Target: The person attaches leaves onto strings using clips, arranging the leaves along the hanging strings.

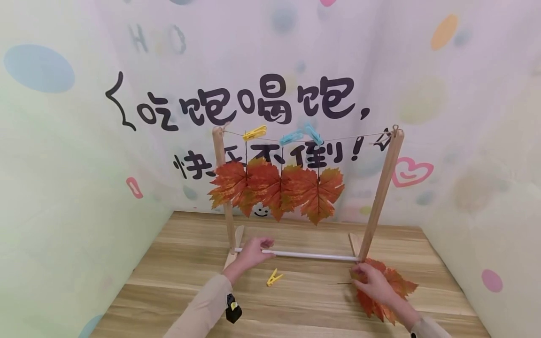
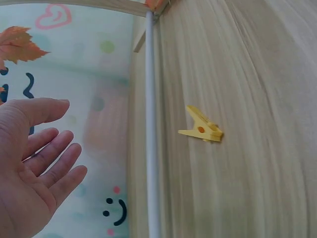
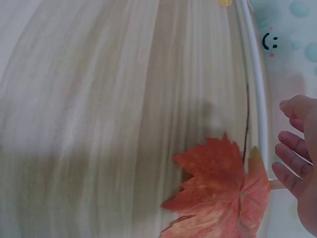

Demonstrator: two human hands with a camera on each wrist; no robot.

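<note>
My left hand [image 1: 253,253] hovers by the left end of the white rod [image 1: 313,255], its fingers loosely bent with nothing in them. Between the hands a yellow clothespin [image 1: 274,278] lies on the table. In the left wrist view that clothespin [image 2: 203,130] sits beside the rod. My right hand [image 1: 375,284] is over a loose red-orange maple leaf [image 1: 397,281], its relaxed fingers apart from each other. The leaf's thin dark stem points left; the hand hides part of the leaf. In the right wrist view the leaf [image 3: 218,188] lies flat beside the rod.
A wooden frame stands ahead, with a left post [image 1: 228,216] and right post [image 1: 382,192]. From its string hang three maple leaves, held by a yellow clothespin [image 1: 255,133] and two blue clothespins [image 1: 291,137]. A printed curtain [image 1: 270,42] rises behind the table [image 1: 190,291].
</note>
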